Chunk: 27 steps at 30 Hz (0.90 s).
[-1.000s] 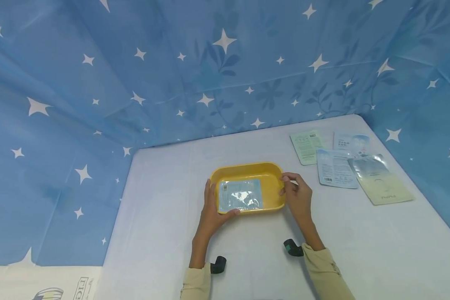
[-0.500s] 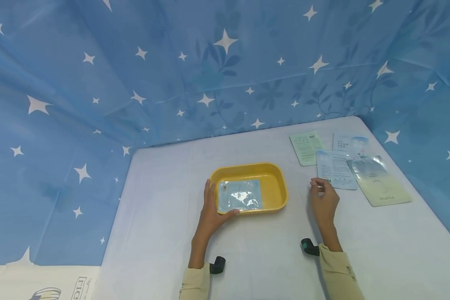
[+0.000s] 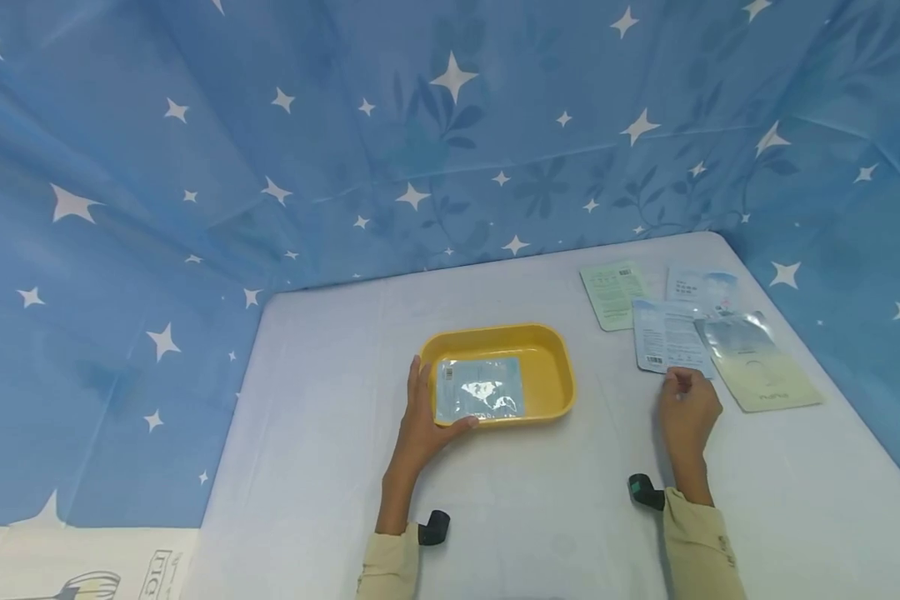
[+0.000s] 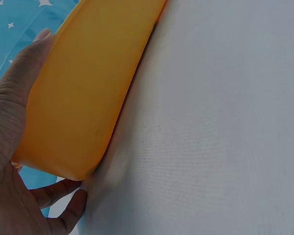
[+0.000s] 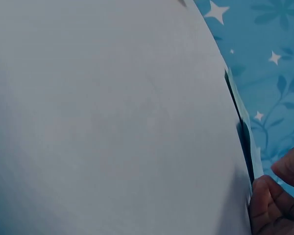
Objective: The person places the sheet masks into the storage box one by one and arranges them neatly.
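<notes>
My left hand [image 3: 418, 429] holds the near left corner of a yellow plastic tray [image 3: 547, 371], thumb along the near side and fingers at the left end. In the left wrist view, the thumb lies by the rim of the tray [image 4: 83, 93] and two fingertips reach near its base. Inside the tray lies a pale blue sheet mask packet [image 3: 480, 389]. My right hand [image 3: 690, 412] is at the near edge of another light blue sheet mask packet [image 3: 671, 333], fingers bent. Its thumb and fingertips stand apart in the right wrist view, beside the packets' edge.
A green packet [image 3: 615, 296], a pale blue packet [image 3: 701, 287] and a silver-yellow packet [image 3: 768, 371] lie around the light blue one, some overlapping. A white cloth covers the table [image 3: 330, 433]. Behind it hangs a blue star-patterned curtain [image 3: 345, 150].
My right hand has left the tray's right end and moved right to the near edge of the light blue packet. The left hand and tray have stayed in place.
</notes>
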Each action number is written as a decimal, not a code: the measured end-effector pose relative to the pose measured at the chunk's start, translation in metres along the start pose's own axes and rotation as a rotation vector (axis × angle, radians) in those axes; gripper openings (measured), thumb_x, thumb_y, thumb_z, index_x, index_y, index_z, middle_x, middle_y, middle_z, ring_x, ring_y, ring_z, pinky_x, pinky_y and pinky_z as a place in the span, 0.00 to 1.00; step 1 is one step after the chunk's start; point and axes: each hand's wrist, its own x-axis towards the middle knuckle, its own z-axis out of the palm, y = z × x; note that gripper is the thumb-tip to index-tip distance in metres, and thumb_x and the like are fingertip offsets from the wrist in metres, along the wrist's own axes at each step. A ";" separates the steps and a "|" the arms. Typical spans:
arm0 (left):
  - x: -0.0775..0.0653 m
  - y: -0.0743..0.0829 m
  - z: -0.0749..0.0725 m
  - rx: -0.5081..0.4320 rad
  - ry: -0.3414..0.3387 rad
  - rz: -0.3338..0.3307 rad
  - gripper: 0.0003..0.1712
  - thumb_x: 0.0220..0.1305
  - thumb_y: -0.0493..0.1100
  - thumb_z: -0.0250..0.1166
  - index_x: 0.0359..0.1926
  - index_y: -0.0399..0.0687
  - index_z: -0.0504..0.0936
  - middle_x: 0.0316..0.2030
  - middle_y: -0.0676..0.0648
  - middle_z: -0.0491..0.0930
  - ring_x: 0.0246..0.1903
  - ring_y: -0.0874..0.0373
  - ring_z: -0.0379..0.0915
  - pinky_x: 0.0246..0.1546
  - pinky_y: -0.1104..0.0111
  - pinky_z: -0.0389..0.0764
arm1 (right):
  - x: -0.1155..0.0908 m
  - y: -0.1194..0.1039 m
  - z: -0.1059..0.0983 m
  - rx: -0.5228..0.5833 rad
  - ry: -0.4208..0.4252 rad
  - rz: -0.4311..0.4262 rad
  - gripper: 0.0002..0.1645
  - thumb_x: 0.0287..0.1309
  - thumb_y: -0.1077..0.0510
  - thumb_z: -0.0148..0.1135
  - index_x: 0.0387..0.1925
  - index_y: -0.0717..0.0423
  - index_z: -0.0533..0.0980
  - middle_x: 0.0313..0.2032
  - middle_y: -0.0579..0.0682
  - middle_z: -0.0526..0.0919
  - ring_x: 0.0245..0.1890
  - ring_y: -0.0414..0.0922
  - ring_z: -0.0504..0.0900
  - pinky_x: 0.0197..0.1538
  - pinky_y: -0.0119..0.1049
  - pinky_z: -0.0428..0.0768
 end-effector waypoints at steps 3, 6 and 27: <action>0.001 0.000 -0.001 0.007 -0.001 -0.006 0.71 0.41 0.66 0.77 0.78 0.55 0.42 0.78 0.54 0.31 0.76 0.50 0.43 0.64 0.48 0.68 | 0.006 0.006 -0.004 -0.004 0.012 0.032 0.15 0.66 0.64 0.49 0.47 0.72 0.76 0.45 0.69 0.81 0.45 0.60 0.78 0.52 0.50 0.68; 0.001 0.000 -0.001 0.005 0.001 -0.004 0.71 0.41 0.66 0.77 0.77 0.55 0.43 0.79 0.52 0.32 0.76 0.49 0.44 0.64 0.48 0.68 | 0.011 0.011 -0.009 -0.021 0.013 0.082 0.16 0.66 0.64 0.49 0.48 0.71 0.76 0.43 0.68 0.82 0.31 0.40 0.82 0.47 0.37 0.71; 0.000 0.001 0.000 -0.010 -0.002 -0.014 0.71 0.41 0.67 0.77 0.77 0.56 0.43 0.78 0.55 0.31 0.76 0.49 0.45 0.65 0.48 0.67 | 0.025 0.017 -0.020 0.114 -0.057 0.332 0.23 0.71 0.57 0.45 0.61 0.66 0.64 0.17 0.32 0.70 0.09 0.27 0.74 0.20 0.21 0.76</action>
